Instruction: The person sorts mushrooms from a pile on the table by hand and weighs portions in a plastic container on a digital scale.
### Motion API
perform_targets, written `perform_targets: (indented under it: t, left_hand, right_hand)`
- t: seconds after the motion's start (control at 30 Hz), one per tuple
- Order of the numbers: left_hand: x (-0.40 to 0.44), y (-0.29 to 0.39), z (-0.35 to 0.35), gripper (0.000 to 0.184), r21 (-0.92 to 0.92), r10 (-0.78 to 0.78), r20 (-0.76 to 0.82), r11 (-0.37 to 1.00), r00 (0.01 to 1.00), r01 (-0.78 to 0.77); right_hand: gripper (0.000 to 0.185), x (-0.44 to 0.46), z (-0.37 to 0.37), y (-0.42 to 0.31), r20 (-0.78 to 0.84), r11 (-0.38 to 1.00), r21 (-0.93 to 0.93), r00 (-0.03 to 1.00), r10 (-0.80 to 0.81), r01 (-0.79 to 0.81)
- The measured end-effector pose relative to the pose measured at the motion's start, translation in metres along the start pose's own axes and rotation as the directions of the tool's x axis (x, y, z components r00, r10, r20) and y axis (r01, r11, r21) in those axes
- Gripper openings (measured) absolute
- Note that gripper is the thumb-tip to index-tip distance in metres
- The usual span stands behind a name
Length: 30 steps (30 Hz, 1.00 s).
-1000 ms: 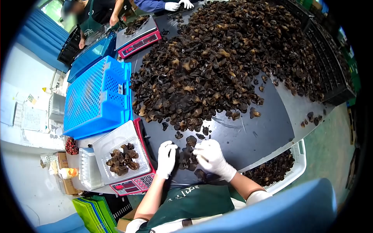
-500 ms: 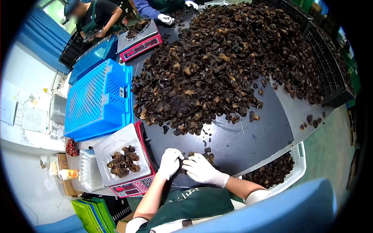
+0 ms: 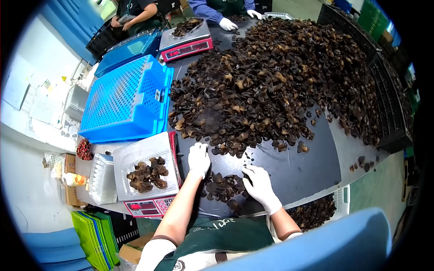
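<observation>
My left hand (image 3: 199,160), in a white glove, lies fingers forward on the dark tabletop at the near edge of the big heap of wood ear mushrooms (image 3: 253,86). My right hand (image 3: 261,186), also gloved, rests on the table with fingers stretched forward. A small pile of wood ear mushrooms (image 3: 223,187) sits between my hands, close to my right hand's fingers. Both hands look open and hold nothing that I can see. Left of my left hand, a red scale (image 3: 147,207) bears a clear plastic tray (image 3: 129,168) with a cluster of wood ear mushrooms (image 3: 147,175) in it.
An upturned blue crate (image 3: 115,101) stands beyond the scale. Another red scale (image 3: 187,49) is farther back. Black crates (image 3: 391,106) line the right side. A white basket (image 3: 342,201) of mushrooms sits below the table edge. Two co-workers, one in white gloves (image 3: 228,24), are across the table.
My hands have moved apart and forward, uncovering the small pile between them. My left hand has reached toward the big heap. The view has shifted, so the table appears farther right.
</observation>
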<state>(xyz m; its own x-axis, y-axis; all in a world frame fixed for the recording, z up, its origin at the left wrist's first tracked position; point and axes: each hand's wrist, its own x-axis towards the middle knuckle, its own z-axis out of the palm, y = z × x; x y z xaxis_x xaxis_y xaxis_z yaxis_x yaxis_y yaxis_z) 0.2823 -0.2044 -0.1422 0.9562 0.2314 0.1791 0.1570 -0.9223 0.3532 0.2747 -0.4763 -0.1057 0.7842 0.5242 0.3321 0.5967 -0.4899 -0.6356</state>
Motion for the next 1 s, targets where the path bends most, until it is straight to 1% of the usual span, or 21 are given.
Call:
perform_targets:
  t: [0.03, 0.1, 0.13, 0.17, 0.2, 0.23, 0.3, 0.37, 0.43, 0.47, 0.5, 0.57, 0.6, 0.63, 0.7, 0.77, 0.83, 0.9, 0.93, 0.97, 1.0]
  left_hand:
    - [-0.006, 0.000, 0.001, 0.020, -0.063, -0.021, -0.007, 0.998, 1.000, 0.021]
    - [-0.018, 0.000, 0.001, 0.015, -0.117, -0.012, -0.032, 0.993, 0.999, 0.008]
    - [-0.025, 0.000, 0.000, 0.015, -0.117, -0.012, -0.026, 0.993, 1.000, 0.009]
    - [-0.031, 0.001, -0.002, 0.016, -0.188, -0.005, -0.034, 0.982, 0.999, -0.001]
    - [-0.036, 0.002, -0.004, 0.018, -0.259, 0.000, -0.043, 0.966, 0.999, -0.011]
    - [-0.041, 0.004, -0.006, 0.018, -0.259, -0.002, -0.041, 0.966, 0.999, -0.008]
    - [-0.047, 0.010, -0.013, 0.022, -0.329, 0.069, 0.047, 0.943, 0.996, -0.050]
    - [-0.053, 0.018, -0.023, 0.026, -0.312, 0.130, 0.165, 0.947, 0.978, -0.073]
    - [-0.057, 0.028, -0.034, 0.028, -0.264, 0.177, 0.227, 0.958, 0.958, -0.114]
    - [-0.063, 0.025, -0.027, 0.027, -0.257, 0.217, 0.180, 0.952, 0.959, -0.167]
    - [-0.067, 0.026, -0.028, 0.027, -0.257, 0.213, 0.177, 0.952, 0.961, -0.164]
    - [-0.075, 0.026, -0.031, 0.026, -0.206, 0.330, 0.145, 0.932, 0.933, -0.297]
    - [-0.077, 0.028, -0.037, 0.024, -0.240, 0.369, 0.131, 0.912, 0.920, -0.332]
    - [-0.081, 0.030, -0.043, 0.024, -0.285, 0.384, 0.138, 0.898, 0.913, -0.335]
    - [-0.090, 0.033, -0.056, 0.030, -0.338, 0.382, 0.220, 0.893, 0.898, -0.297]
    - [-0.105, 0.027, -0.060, 0.043, -0.374, 0.394, 0.221, 0.879, 0.892, -0.296]
    - [-0.114, 0.030, -0.072, 0.049, -0.359, 0.389, 0.123, 0.875, 0.913, -0.324]
    - [-0.125, 0.030, -0.078, 0.070, -0.292, 0.261, 0.164, 0.934, 0.951, -0.206]
    - [-0.131, 0.032, -0.078, 0.078, -0.243, 0.183, 0.184, 0.961, 0.966, -0.135]
    - [-0.137, 0.035, -0.076, 0.086, -0.193, 0.102, 0.200, 0.979, 0.975, -0.063]
    - [-0.143, 0.036, -0.071, 0.098, -0.157, 0.010, 0.255, 0.987, 0.967, 0.031]
  right_hand:
    - [0.034, -0.005, 0.001, 0.000, 0.026, 1.000, 0.003, 1.000, 0.002, -0.002]
    - [0.034, -0.017, 0.002, -0.005, 0.073, 0.998, 0.062, 0.997, -0.030, 0.025]
    - [0.034, -0.021, 0.003, -0.007, 0.077, 0.996, 0.068, 0.995, -0.060, 0.055]
    - [0.035, -0.027, 0.010, -0.003, 0.044, 0.991, 0.082, 0.993, -0.110, 0.106]
    - [0.036, -0.027, 0.010, -0.004, 0.054, 0.992, 0.104, 0.995, -0.082, 0.076]
    - [0.037, -0.025, 0.009, -0.005, 0.065, 0.991, 0.125, 0.996, -0.057, 0.048]
    - [0.039, -0.024, 0.014, -0.003, 0.053, 0.990, 0.141, 0.998, -0.032, 0.024]
    - [0.042, -0.021, 0.017, -0.003, 0.042, 0.987, 0.159, 0.999, -0.009, 0.002]
    - [0.053, -0.015, 0.017, -0.011, 0.042, 0.997, 0.064, 0.999, -0.034, 0.031]
    - [0.064, -0.020, 0.022, -0.008, 0.059, 0.999, 0.031, 0.997, -0.046, 0.044]
    - [0.064, -0.018, 0.018, -0.012, 0.061, 0.998, 0.031, 0.997, -0.051, 0.049]
    - [0.068, -0.012, 0.008, -0.022, 0.202, 0.998, 0.049, 0.979, -0.042, 0.032]
    - [0.068, -0.012, 0.007, -0.020, 0.262, 0.996, 0.078, 0.963, -0.063, 0.044]
    - [0.068, -0.014, 0.005, -0.019, 0.264, 0.996, 0.078, 0.962, -0.066, 0.046]
    - [0.066, -0.020, -0.001, -0.019, 0.366, 0.966, 0.205, 0.903, -0.226, 0.158]
    - [0.068, -0.028, -0.012, -0.022, 0.401, 0.958, 0.198, 0.874, -0.273, 0.208]
    - [0.076, -0.035, -0.022, -0.023, 0.425, 0.956, 0.193, 0.859, -0.286, 0.223]
    - [0.085, -0.048, -0.026, -0.019, 0.422, 0.980, 0.093, 0.884, -0.200, 0.177]
    - [0.094, -0.051, -0.028, -0.018, 0.455, 0.991, 0.037, 0.881, -0.133, 0.130]
    - [0.097, -0.053, -0.028, -0.017, 0.489, 0.993, -0.036, 0.869, -0.081, 0.113]
    - [0.100, -0.057, -0.025, -0.017, 0.477, 0.994, -0.055, 0.877, -0.060, 0.098]
